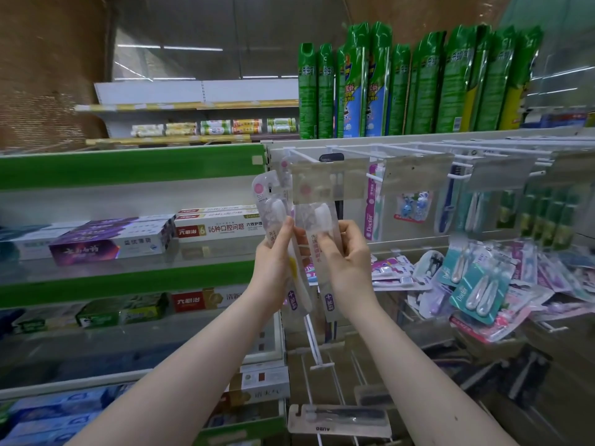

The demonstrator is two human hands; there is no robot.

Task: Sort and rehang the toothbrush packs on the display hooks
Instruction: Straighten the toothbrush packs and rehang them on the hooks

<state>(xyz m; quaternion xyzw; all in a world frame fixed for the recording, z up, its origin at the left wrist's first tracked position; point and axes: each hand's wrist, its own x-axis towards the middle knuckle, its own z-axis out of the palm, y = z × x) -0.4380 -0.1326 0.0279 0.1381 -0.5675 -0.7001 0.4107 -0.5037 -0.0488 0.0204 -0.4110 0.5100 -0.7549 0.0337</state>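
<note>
My left hand (273, 265) grips a clear toothbrush pack (273, 207) with a pink dot, tilted left, below the leftmost white display hook (301, 156). My right hand (346, 262) holds a second matching pack (322, 220) upright beside it, fingers curled round its lower half. Both packs sit just in front of a translucent label flap (328, 178) hanging from the hook rail. A loose pile of toothbrush packs (483, 284), teal, pink and purple, lies on the shelf to the right.
More hooks (418, 149) to the right carry hanging packs, such as a pink Doctor pack (372, 204). Toothpaste boxes (219, 225) fill green-edged shelves on the left. Green spray cans (402, 88) stand on top. An empty lower hook (317, 349) juts out beneath my hands.
</note>
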